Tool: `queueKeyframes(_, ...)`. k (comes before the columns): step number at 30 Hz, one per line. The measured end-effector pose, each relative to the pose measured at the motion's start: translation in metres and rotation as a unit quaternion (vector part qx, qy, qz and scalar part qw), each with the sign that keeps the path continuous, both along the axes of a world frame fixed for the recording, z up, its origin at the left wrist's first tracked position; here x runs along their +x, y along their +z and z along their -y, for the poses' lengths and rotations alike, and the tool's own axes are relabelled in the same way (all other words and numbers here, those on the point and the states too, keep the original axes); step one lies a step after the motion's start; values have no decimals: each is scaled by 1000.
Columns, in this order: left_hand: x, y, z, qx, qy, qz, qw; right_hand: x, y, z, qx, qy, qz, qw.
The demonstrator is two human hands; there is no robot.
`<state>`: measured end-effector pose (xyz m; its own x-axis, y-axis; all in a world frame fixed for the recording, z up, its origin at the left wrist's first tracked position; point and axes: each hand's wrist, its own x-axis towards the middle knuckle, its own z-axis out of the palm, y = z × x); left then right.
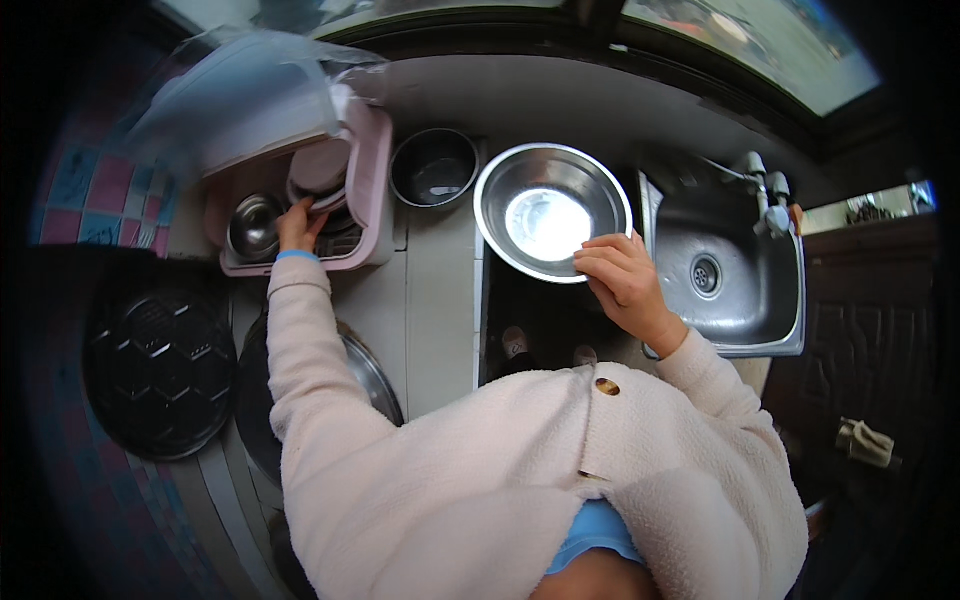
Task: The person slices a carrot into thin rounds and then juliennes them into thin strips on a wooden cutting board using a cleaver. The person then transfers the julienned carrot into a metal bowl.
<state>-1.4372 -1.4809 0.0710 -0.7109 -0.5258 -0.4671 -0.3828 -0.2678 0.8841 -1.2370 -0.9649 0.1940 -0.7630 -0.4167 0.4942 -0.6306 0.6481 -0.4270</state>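
My right hand grips the near right rim of a stainless steel basin, with fingers over the edge. The basin is held above the floor, between the counter and the sink, and its inside shows bare shiny metal. My left hand reaches into a pink and white dish storage box. Its fingers pinch the near edge of a white dish at the bottom of a small light-coloured stack. A steel bowl lies in the box just left of that hand.
The box's translucent lid is raised, with clear plastic film around it. A dark round pot stands right of the box. A steel sink with a faucet is at right. A black ridged round object is at left.
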Motion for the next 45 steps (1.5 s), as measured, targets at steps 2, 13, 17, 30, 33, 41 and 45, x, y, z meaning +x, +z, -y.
queueKeyframes(2,-1,2,9,-85,-26,17,996,4,0,-3,-8,-22,-26,999)
queueKeyframes(13,59,77,-34,-537,-16,-149,830,82,-3,-90,-213,-220,57,950)
queueKeyframes(17,121,130,-212,-332,-139,-283,889,113,-2,-154,-769,-158,375,493)
queueKeyframes(30,249,53,-604,-35,-515,-69,854,234,-10,-269,-208,-313,-62,925)
queueKeyframes(33,252,44,-627,-62,-507,-169,843,228,-35,-291,-596,-373,204,682)
queueKeyframes(41,162,125,-661,-587,-352,-549,479,165,-135,-317,-657,-417,353,520)
queueKeyframes(45,93,154,-691,-645,-502,-533,220,112,-128,-304,-654,-450,329,512)
